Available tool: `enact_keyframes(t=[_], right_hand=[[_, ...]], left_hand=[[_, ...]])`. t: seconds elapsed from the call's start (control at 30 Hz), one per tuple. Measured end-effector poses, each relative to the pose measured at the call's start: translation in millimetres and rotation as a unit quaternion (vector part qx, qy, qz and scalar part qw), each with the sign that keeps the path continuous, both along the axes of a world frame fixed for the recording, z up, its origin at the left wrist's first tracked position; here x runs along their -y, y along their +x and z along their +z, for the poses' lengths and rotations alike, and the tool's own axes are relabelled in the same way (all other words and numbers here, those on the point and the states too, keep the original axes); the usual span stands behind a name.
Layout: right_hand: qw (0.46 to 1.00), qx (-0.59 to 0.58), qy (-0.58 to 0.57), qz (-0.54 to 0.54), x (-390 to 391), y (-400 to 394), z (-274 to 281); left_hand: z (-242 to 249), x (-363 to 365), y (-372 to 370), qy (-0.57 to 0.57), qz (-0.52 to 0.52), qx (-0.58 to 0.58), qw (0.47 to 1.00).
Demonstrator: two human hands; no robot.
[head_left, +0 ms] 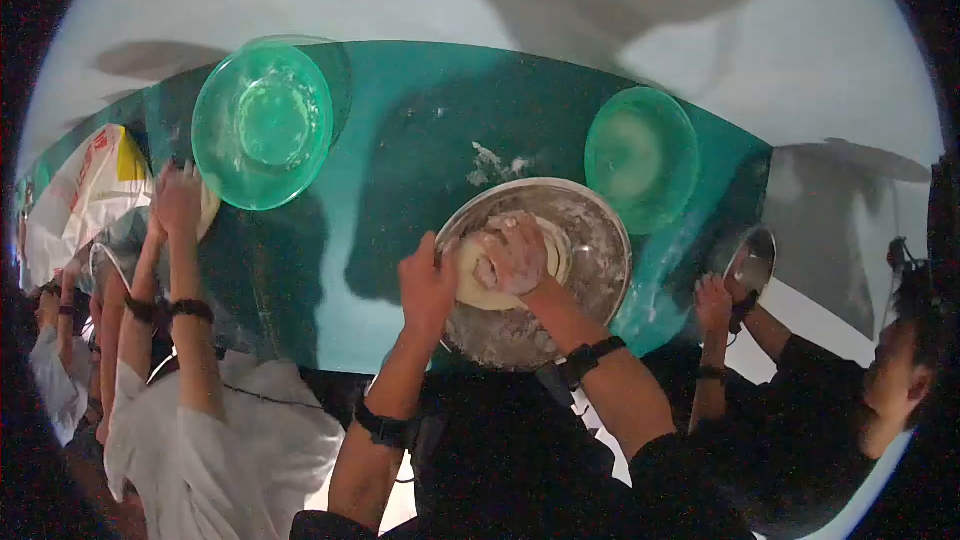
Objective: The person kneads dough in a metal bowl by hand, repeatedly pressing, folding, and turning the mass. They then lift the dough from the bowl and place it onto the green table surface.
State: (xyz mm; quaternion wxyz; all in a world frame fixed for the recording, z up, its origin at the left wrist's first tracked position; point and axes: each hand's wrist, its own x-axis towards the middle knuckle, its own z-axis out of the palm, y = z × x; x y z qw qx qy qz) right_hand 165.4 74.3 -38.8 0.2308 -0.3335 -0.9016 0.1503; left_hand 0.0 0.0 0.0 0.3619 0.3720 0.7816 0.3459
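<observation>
One lump of dough (480,290) lies in the metal bowl (598,290), toward nine o'clock; the right hand (516,255) presses it, grip unclenched, while the left hand (427,282) clasps the rim there in its grip.

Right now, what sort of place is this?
Likely a shared food-prep table, perhaps a class: dough in a metal bowl, a green basin beside it, a white-shirted co-worker alongside.

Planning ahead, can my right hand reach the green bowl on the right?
Probably yes: your right hand is on dough in the metal bowl, with apparently only its rim before the green bowl.
</observation>
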Motion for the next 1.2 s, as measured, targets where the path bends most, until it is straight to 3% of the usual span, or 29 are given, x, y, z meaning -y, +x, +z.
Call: enact_keyframes(t=[0.07, 0.1, 0.17, 0.27, 0.37, 0.47, 0.6, 0.77, 0.87, 0.97, 1.03, 1.1, 1.2], right_hand=[[0.998, 0.013, -0.067, 0.014, 9, -7, -13], [0.993, 0.104, -0.052, 0.02, -24, 61, 12], [0.997, 0.052, -0.043, 0.046, -45, 26, 5], [0.993, 0.035, 0.111, -0.031, -39, 13, -33], [0.994, 0.01, -0.021, -0.103, -26, 3, -12], [0.99, 0.029, -0.063, -0.122, -5, 0, 29], [0.981, 0.069, -0.159, -0.087, 36, 26, 16], [0.911, 0.157, -0.366, -0.109, 36, 36, 84], [0.853, 0.274, -0.418, -0.15, 21, 7, 135], [0.907, 0.153, -0.381, -0.092, 28, 10, 85], [0.936, 0.221, -0.273, -0.025, 33, 17, 73], [0.942, 0.228, -0.247, 0.023, 31, 25, 69], [0.919, 0.211, -0.327, 0.069, 25, 20, 87]], left_hand=[[10, 16, -11, 0.001, 0.006, -0.025, 1.0], [-5, -6, 49, -0.001, 0.006, 0.06, 0.998], [-18, -2, 23, -0.03, 0.005, -0.004, 1.0], [-5, -6, 8, 0.036, 0.012, 0.01, 0.999], [-12, 0, 10, 0.027, 0.0, -0.029, 0.999], [-10, 0, 9, 0.021, -0.02, -0.046, 0.999], [-18, 4, 7, -0.026, -0.143, -0.082, 0.986], [-7, -15, 13, 0.017, -0.31, -0.136, 0.941], [3, -39, 14, 0.034, -0.373, -0.145, 0.916], [17, -61, -1, 0.029, -0.399, -0.156, 0.903], [14, -75, -5, 0.066, -0.396, -0.157, 0.902], [1, -82, -6, 0.134, -0.374, -0.152, 0.905], [69, -63, -2, 0.009, -0.275, -0.153, 0.949]])
